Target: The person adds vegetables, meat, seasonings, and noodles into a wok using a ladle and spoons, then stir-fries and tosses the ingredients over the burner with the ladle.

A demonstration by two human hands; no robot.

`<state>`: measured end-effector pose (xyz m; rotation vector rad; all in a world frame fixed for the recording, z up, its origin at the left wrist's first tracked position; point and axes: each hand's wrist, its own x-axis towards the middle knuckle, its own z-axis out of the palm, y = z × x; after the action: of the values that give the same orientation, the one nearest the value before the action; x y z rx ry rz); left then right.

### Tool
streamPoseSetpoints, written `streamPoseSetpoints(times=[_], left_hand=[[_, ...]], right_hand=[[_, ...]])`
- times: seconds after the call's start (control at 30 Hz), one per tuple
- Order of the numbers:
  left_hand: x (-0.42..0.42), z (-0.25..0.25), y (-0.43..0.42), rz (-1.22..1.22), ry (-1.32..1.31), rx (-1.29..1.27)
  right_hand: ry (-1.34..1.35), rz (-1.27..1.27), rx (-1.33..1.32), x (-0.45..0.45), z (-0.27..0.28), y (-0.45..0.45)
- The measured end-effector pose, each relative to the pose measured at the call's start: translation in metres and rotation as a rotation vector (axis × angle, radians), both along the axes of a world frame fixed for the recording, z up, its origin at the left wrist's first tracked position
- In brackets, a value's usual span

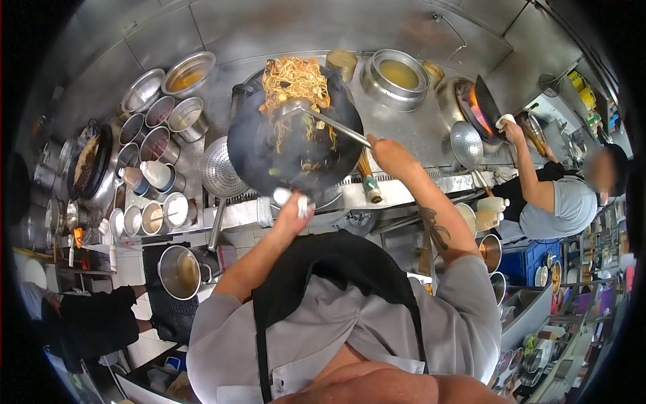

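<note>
Noodles [296,81] with bits of vegetable lie at the far side of a large black wok [262,158], some pieces loose lower in it, with steam around. My left hand [293,214] is closed on a white cloth [282,196] at the wok's near edge; the wok handle is not visible. My right hand [392,158] is wrapped round the handle of a metal ladle [296,106], whose bowl touches the noodles from the near side.
A perforated strainer [221,168] lies left of the wok. Pots with liquid [397,79] stand behind. At the right, a co-worker [562,202] holds a wok [481,111] over flames. Another person [94,313] is at lower left.
</note>
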<state>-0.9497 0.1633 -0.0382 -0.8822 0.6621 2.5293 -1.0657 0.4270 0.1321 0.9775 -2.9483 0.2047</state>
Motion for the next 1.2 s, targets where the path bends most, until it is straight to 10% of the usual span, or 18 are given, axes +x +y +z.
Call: streamPoseSetpoints(times=[0.27,0.63,1.2], left_hand=[[-0.058,0.087,-0.022,0.102,-0.034,-0.012],[0.009,-0.02,-0.016,-0.076,0.093,-0.018],[-0.152,-0.02,-0.054,0.017,0.019,0.074]], right_hand=[[-0.313,0.127,0.059,0.038,0.07,0.032],[0.058,-0.183,-0.261,0.024,-0.038,0.021],[-0.599,-0.47,-0.66,-0.127,-0.102,-0.121]])
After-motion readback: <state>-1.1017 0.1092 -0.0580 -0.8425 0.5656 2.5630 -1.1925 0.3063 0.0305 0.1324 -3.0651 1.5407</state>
